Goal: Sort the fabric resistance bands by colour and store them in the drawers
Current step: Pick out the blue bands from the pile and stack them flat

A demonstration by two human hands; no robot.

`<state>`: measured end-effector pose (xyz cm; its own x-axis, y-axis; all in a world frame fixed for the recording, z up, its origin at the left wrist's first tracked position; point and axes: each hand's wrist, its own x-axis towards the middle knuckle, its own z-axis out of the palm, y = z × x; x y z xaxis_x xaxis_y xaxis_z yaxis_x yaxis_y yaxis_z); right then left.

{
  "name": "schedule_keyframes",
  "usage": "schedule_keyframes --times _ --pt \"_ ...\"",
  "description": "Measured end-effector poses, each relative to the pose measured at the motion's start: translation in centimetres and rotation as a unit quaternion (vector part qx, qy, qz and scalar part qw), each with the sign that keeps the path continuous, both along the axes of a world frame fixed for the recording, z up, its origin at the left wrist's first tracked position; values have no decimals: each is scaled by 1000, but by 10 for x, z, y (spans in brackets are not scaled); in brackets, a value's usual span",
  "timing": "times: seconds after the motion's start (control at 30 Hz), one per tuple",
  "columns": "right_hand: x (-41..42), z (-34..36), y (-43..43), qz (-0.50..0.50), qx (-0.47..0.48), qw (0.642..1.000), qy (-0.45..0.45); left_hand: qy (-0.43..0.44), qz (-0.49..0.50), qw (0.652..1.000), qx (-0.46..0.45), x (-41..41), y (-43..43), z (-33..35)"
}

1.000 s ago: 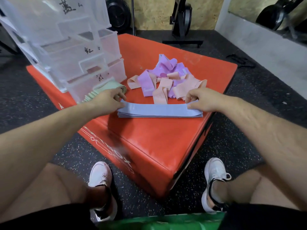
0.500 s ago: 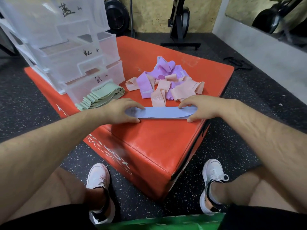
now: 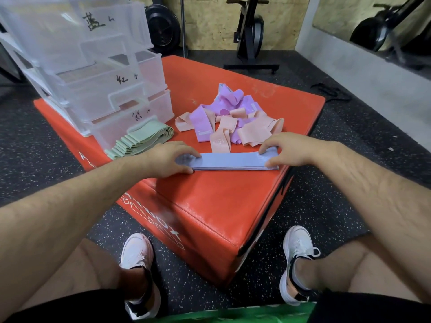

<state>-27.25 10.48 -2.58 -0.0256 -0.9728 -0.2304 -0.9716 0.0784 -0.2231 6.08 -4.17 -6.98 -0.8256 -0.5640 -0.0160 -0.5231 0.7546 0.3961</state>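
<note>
— Where is the blue lot?

— The flat stack of pale blue fabric bands [image 3: 229,161] lies along the near edge of the red padded box [image 3: 210,206], just in front of the loose heap of purple and peach-pink fabric bands [image 3: 233,117].

— And the hands?

— The left hand [image 3: 166,159] clasps the stack's left end, fingers on top and thumb against the near edge. The right hand [image 3: 293,149] pinches the right end across its width, fingers arched over the far edge and thumb at the near one.

— Any change from a second ago?

— Then the whole length showed, with both hands out at its tips. Since then the left hand has slid inward to cover its end, and the right hand's fingers have lifted from flat to arched. The stack has not left the box.

— The rest?

— The folded stack of pale green fabric bands [image 3: 142,141] lies against the lowest of the clear plastic drawers [image 3: 98,89], which stand at the box's far left corner.
</note>
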Motion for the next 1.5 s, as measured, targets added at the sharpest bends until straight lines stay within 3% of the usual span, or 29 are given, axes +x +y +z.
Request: schedule_keyframes --times 0.43,0.6,0.83,1.2,1.5 --pt "-7 -7 3 -40 -13 999 1 -13 11 1000 -10 0 2 2" --pt "3 -4 3 4 -56 997 45 -43 6 998 -45 -8 12 9" --pt "40 7 -19 43 -142 989 2 21 4 996 -88 -60 17 28" --pt "28 6 -116 -45 -149 987 -48 52 107 991 -67 -119 -42 41" --pt "26 6 -215 -141 -285 947 -45 103 175 975 -85 -153 -104 38"
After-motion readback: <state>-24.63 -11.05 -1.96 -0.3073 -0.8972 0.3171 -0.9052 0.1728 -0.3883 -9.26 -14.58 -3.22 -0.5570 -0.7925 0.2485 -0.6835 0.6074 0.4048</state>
